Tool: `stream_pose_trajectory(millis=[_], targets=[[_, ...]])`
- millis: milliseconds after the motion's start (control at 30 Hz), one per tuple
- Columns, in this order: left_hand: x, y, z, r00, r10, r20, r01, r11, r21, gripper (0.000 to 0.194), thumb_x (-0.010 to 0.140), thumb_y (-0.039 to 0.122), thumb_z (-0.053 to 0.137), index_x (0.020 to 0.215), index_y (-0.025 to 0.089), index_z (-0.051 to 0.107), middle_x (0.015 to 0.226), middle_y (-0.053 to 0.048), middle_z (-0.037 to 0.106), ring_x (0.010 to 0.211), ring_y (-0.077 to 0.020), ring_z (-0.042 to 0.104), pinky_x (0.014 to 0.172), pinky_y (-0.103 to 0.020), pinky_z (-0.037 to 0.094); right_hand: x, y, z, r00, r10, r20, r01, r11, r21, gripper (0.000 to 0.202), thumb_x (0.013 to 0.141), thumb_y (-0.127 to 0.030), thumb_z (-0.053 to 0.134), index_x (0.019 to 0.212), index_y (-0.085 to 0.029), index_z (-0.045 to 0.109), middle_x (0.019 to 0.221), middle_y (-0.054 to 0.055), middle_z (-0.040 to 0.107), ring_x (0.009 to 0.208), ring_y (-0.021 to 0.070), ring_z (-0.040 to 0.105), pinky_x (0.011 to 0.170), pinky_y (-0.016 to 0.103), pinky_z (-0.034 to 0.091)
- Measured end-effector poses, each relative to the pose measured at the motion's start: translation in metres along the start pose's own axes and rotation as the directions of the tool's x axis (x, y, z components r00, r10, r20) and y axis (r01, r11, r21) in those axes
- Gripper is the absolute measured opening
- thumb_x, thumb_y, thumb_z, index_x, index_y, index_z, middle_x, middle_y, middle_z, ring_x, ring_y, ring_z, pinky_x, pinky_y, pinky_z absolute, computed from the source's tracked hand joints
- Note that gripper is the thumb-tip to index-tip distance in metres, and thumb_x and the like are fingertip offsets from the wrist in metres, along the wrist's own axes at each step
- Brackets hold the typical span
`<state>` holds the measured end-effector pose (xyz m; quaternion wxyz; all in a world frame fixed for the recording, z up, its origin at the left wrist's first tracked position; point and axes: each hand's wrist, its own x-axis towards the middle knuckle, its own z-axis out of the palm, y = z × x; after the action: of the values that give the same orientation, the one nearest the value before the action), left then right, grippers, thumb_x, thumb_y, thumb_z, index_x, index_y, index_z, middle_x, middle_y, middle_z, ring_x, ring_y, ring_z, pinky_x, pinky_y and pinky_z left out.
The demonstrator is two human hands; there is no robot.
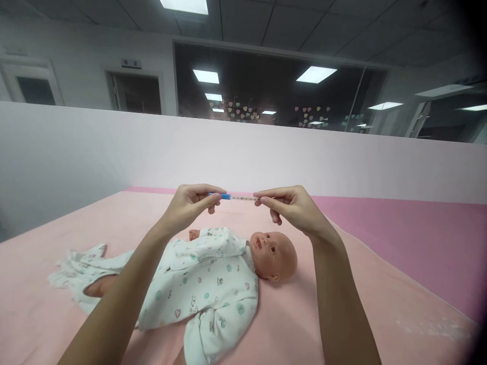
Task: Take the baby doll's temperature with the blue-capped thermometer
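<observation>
Level in front of me is a thin glass thermometer (243, 198) with a blue end and fine markings along its clear part. My left hand (192, 204) pinches the blue end between thumb and fingers. At the clear end, my right hand (291, 205) pinches with thumb and forefinger, its other fingers curled below. Beneath both hands a baby doll (274, 256) lies on its back, head to the right. It wears a white printed outfit (213, 284); my left forearm covers part of the legs.
The doll rests on a pink padded surface (292, 324). A white partition (228, 152) stands behind it, with a darker pink area (399, 238) at the right. Further back are a large window (266, 91) with heart stickers and a doorway (137, 94).
</observation>
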<state>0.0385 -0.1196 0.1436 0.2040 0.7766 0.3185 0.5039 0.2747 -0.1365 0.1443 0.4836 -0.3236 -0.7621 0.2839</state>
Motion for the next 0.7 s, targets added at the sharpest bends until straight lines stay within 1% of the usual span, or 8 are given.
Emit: stream_pose_trajectory(millis=[100,200,433,600,700], targets=[[-0.001,0.002,-0.004,1.000,-0.001,0.020,0.001,0.999,-0.046,0.023,0.077,0.032,0.058,0.088,0.014,0.068,0.067,-0.004,0.063,0.053,-0.0088,0.052,0.053,-0.023,0.047,-0.002,-0.001,-0.001,1.000,-0.019,0.025,0.018,0.999,0.044,0.033,0.078,-0.035,0.057,0.104,-0.016,0.064,0.086,0.007,0.064,0.046,0.0046,0.046,0.042,0.021,0.044],[-0.001,0.001,-0.007,0.998,-0.013,0.066,0.020,0.994,-0.110,0.024,0.076,0.031,0.060,0.091,0.014,0.069,0.068,-0.005,0.065,0.048,-0.0079,0.051,0.051,-0.024,0.048,-0.003,-0.001,-0.004,0.999,-0.028,0.036,0.025,0.996,0.081,0.031,0.077,-0.035,0.059,0.102,-0.017,0.065,0.086,0.007,0.065,0.044,0.0041,0.044,0.042,0.021,0.043],[-0.003,-0.001,-0.012,0.988,-0.023,0.155,0.060,0.970,-0.236,0.019,0.077,0.027,0.060,0.090,0.017,0.070,0.067,-0.004,0.066,0.041,-0.0056,0.049,0.046,-0.022,0.046,-0.002,0.004,-0.005,0.993,-0.039,0.115,0.023,0.989,0.144,0.026,0.076,-0.034,0.062,0.096,-0.018,0.067,0.081,0.006,0.064,0.042,0.0026,0.040,0.039,0.019,0.040],[-0.003,-0.002,-0.017,0.981,-0.007,0.196,0.058,0.965,-0.254,0.018,0.077,0.028,0.060,0.090,0.018,0.070,0.067,-0.004,0.067,0.040,-0.0062,0.050,0.043,-0.021,0.045,-0.003,0.004,-0.006,0.986,-0.053,0.158,0.025,0.985,0.171,0.027,0.076,-0.033,0.062,0.098,-0.018,0.067,0.080,0.005,0.064,0.042,0.0028,0.040,0.038,0.018,0.039],[-0.003,-0.001,-0.019,0.972,-0.018,0.235,0.072,0.973,-0.220,0.020,0.076,0.030,0.061,0.089,0.017,0.069,0.067,-0.004,0.067,0.040,-0.0072,0.051,0.045,-0.023,0.047,-0.007,0.000,-0.006,0.982,-0.049,0.184,0.022,0.989,0.147,0.026,0.077,-0.033,0.062,0.098,-0.019,0.067,0.081,0.005,0.065,0.044,0.0036,0.042,0.039,0.019,0.041]])
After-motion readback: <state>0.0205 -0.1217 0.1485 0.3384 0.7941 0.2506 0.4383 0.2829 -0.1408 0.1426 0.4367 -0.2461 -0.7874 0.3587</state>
